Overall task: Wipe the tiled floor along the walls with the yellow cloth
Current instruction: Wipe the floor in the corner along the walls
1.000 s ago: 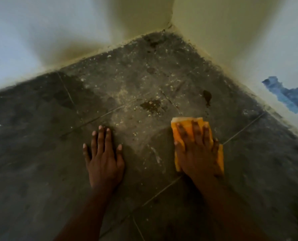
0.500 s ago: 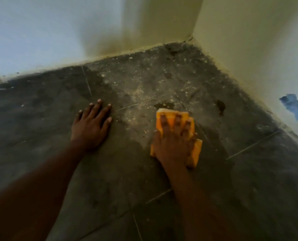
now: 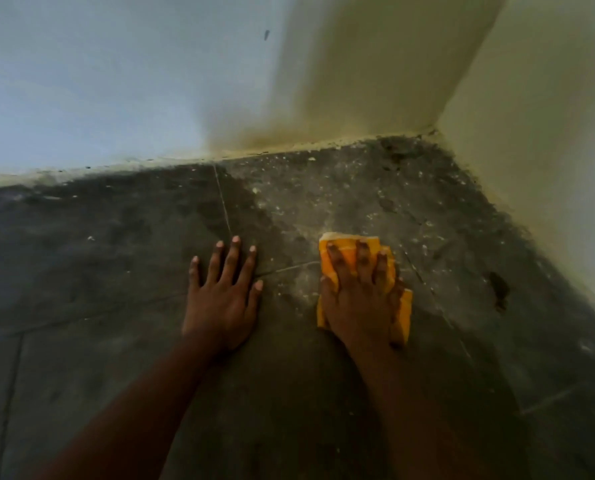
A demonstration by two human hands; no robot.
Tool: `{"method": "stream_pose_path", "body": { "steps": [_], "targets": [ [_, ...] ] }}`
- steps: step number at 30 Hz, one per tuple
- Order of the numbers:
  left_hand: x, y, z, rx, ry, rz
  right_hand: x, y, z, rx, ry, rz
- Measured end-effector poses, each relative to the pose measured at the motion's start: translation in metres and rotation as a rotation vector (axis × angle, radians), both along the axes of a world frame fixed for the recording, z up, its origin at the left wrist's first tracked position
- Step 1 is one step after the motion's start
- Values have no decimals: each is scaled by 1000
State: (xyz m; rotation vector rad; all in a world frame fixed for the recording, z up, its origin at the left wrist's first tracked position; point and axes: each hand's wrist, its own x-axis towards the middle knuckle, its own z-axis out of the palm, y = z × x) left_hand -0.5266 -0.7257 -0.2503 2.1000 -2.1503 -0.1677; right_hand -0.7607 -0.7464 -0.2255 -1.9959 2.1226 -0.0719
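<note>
The yellow cloth lies folded on the dark tiled floor, a short way out from the room's corner. My right hand presses flat on top of it, fingers spread, covering most of it; only its far edge and right side show. My left hand rests flat on the bare tile to the left of the cloth, fingers apart, holding nothing. Pale dust and crumbs speckle the tiles between the cloth and the walls.
Two pale walls meet in a corner at the upper right; the left wall runs along the far edge of the floor, the right wall along the right side. A dark stain marks the tile near the right wall.
Both hands have moved forward toward the far wall, the right one sliding the cloth over the dusty patch. The view has tilted up, showing more wall.
</note>
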Motion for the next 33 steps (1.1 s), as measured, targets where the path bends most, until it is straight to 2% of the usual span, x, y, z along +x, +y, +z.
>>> {"method": "stream_pose_path", "body": {
  "steps": [1,3,5,6,10,14,16,18,20,21,22,24,26,28,30,33],
  "targets": [
    [-1,0,-1,-5,3,-1,12,2,-1,-10,8,51],
    [0,1,2,-8,14,4,17,24,8,28,27,297],
    [1,1,7,24,21,-11,-1,48,22,177,46,522],
    [2,3,8,46,24,-17,-12,54,29,279,44,553],
    [1,3,9,63,30,-22,-27,24,29,422,158,444],
    [-1,3,5,5,36,2,23,-38,7,240,9,98],
    [-2,0,3,-4,54,21,47,-58,4,146,-10,10],
    [3,-8,6,-5,126,77,55,-47,11,19,24,159],
    [10,-25,11,-2,154,92,36,-19,14,8,43,455],
    [14,-33,13,6,131,79,20,-5,14,30,56,536],
    [15,-40,13,22,110,68,4,6,11,66,88,529],
    [17,-45,13,25,91,71,-14,0,8,55,131,340],
    [20,-53,12,21,83,34,-2,-33,5,1,63,95],
    [27,-71,9,9,71,-1,30,-75,4,14,-26,-61],
    [32,-95,7,-6,95,59,63,-107,0,6,-26,-24],
    [34,-120,3,-38,98,198,74,-108,-6,-95,23,305]
  ]
}}
